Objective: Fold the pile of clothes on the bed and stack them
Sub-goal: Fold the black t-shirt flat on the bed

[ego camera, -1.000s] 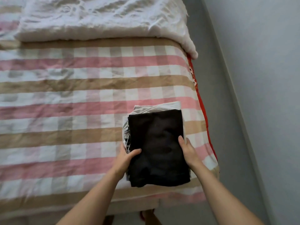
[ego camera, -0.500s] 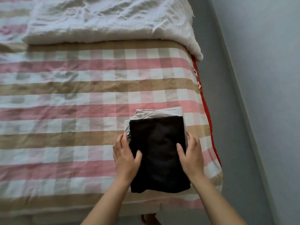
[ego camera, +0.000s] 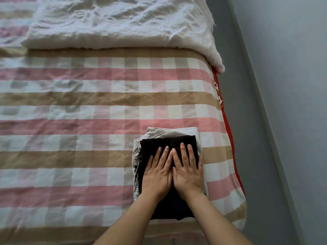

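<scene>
Head camera shows your left hand (ego camera: 157, 175) and right hand (ego camera: 188, 174) lying flat side by side, fingers straight, holding nothing, pressing down on the folded black garment (ego camera: 169, 207). That garment tops a small stack, with a folded grey piece (ego camera: 169, 132) under it showing along the far and left edges. The stack sits near the right edge of the checked bed (ego camera: 88, 121), close to you. A rumpled white duvet (ego camera: 115, 23) lies across the far end.

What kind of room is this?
Most likely a bedroom: there is a bed with checked covers, a rumpled white quilt at its far end, and a stack of folded clothes on it.
</scene>
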Motion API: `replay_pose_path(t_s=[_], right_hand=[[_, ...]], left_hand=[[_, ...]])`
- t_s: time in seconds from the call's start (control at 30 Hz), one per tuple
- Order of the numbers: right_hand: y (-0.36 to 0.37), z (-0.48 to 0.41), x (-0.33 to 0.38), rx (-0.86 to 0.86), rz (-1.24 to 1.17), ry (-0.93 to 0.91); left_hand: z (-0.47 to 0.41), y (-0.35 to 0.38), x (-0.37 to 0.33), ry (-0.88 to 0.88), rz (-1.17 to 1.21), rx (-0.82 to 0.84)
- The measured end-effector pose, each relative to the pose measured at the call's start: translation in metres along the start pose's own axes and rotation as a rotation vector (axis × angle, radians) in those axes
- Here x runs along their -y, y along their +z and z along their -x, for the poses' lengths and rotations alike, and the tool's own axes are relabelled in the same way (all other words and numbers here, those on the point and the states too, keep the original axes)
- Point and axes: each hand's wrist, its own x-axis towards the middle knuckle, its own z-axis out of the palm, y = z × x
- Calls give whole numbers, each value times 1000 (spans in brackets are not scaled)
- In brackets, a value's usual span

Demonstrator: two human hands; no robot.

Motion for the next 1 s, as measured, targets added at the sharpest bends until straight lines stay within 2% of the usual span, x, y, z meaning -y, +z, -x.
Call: replay_pose_path(t_s=[0.13, 0.27, 0.4, 0.47, 0.6, 0.73, 0.8, 1.0], right_hand=[[-8, 0, -1, 50, -37, 8], [-43, 5, 1, 310, 17, -17], [-95, 39, 12, 283, -21, -31], [-115, 60, 16, 291, -27, -44], [-144, 105, 45, 396, -11, -145], [-148, 151, 91, 507, 8, -244], [-145, 170, 120, 564, 15, -289], [-131, 227, 256, 647, 17, -377]], left_hand=[[1, -11, -3, 10, 17, 28], [21, -45, 5, 1, 59, 122], [88, -96, 28, -119, 130, 7], [125, -115, 44, -160, 128, 8], [212, -136, 91, -246, 167, 157], [313, -127, 146, -372, 226, 357], [362, -118, 171, -468, 316, 384], [524, -100, 259, -774, 836, 177]])
